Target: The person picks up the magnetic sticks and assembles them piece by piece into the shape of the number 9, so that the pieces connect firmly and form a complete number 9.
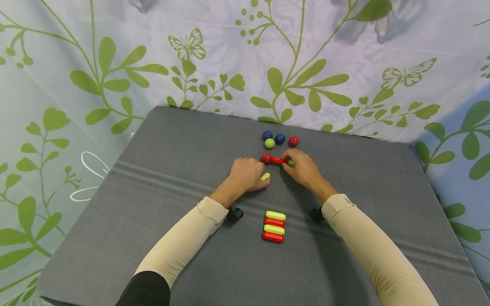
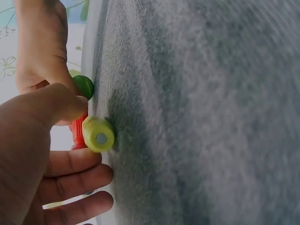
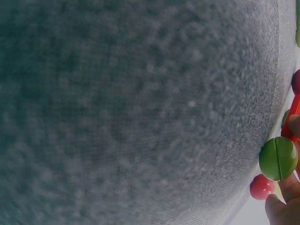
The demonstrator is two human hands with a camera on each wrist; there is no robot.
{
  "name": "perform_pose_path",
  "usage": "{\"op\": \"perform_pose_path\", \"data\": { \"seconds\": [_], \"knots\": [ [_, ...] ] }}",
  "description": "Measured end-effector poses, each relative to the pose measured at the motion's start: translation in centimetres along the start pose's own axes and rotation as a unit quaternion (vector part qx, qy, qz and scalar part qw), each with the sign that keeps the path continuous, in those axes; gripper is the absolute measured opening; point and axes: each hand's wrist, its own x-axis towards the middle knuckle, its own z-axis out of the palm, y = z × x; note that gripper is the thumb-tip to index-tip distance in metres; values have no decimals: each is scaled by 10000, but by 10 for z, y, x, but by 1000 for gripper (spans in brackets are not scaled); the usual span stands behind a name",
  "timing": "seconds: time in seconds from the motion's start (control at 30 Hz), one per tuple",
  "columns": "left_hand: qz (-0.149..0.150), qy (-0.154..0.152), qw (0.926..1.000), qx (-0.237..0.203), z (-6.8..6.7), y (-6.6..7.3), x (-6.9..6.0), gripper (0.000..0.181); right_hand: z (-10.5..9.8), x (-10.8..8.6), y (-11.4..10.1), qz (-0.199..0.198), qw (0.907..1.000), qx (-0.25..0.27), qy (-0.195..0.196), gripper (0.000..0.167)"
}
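Observation:
My left hand (image 1: 246, 174) pinches a yellow-green rod (image 1: 266, 176) between thumb and index finger; its round end with a grey disc (image 2: 101, 138) faces the left wrist camera. To the right, my right hand (image 1: 305, 171) grips a red rod (image 1: 278, 160). A red ball (image 1: 266, 158) touches that rod's left end, and a green ball (image 1: 291, 162) is at its right end, partly covered by the fingers. The right wrist view shows the green ball (image 3: 278, 158) beside the fingers and the red rod (image 3: 291, 123) beyond it.
Behind the hands lie two blue balls (image 1: 280, 139), a green ball (image 1: 269, 143) and a red ball (image 1: 294, 141). Several red and yellow-green rods (image 1: 274, 229) lie stacked in a column nearer the front of the grey table (image 1: 183, 148). A leaf-patterned cloth hangs behind.

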Motion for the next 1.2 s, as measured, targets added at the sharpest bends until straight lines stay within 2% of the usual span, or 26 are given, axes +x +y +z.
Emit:
{"op": "perform_pose_path", "data": {
  "seconds": [0.17,0.3,0.5,0.77,1.2],
  "knots": [
    [-27,-83,9999,-67,0,3,1,36,0,1,0,-20,10000,35,-28,18],
    [-338,103,9987,-375,1,2,1,36,1,3,1,-115,9999,-4,-25,19],
    [-880,573,9870,-1217,1,-3,1,39,1,4,1,-157,9998,-119,-41,21],
    [-1224,785,9771,-1553,1,-3,3,39,3,6,1,-228,9996,-192,-4,20],
    [-1644,676,9641,-1974,1,1,5,48,4,6,-1,-441,9978,-490,108,25]
  ]
}}
